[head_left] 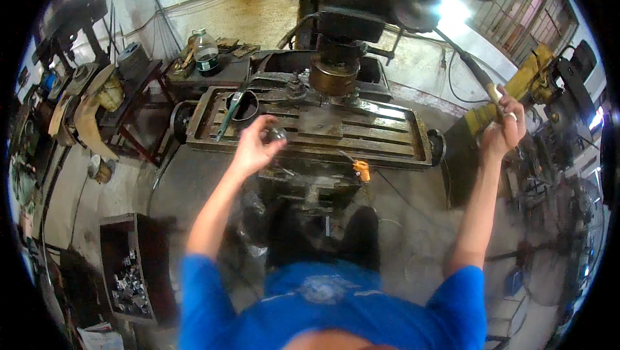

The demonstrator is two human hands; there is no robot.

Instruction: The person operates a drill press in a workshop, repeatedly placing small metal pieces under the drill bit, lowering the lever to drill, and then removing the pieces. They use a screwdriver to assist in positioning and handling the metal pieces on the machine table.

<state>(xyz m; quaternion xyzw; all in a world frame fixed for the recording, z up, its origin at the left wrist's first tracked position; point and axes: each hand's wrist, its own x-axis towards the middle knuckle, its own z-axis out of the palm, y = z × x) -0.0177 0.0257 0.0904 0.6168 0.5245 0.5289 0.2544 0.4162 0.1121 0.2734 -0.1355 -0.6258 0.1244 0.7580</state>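
Observation:
My left hand (253,148) is raised over the near edge of the slotted machine table (381,116), its fingers closed round a small shiny metal part (278,134). Out to the right, my right hand (504,129) grips the pale end of a long lever (476,71) that slopes down from the machine head. A brassy, cylindrical spindle end (333,77) hangs over the middle of the table. Just beyond my left hand, a dark round container (247,106) sits on the table, with a long green tool (230,116) leaning across it.
Handwheels (438,147) stick out at both table ends. An orange-wrapped handle (361,170) projects at the front. An open box (143,266) of metal pieces stands on the floor at left. A large plastic bottle (206,54) stands behind; a bright lamp (454,10) shines upper right.

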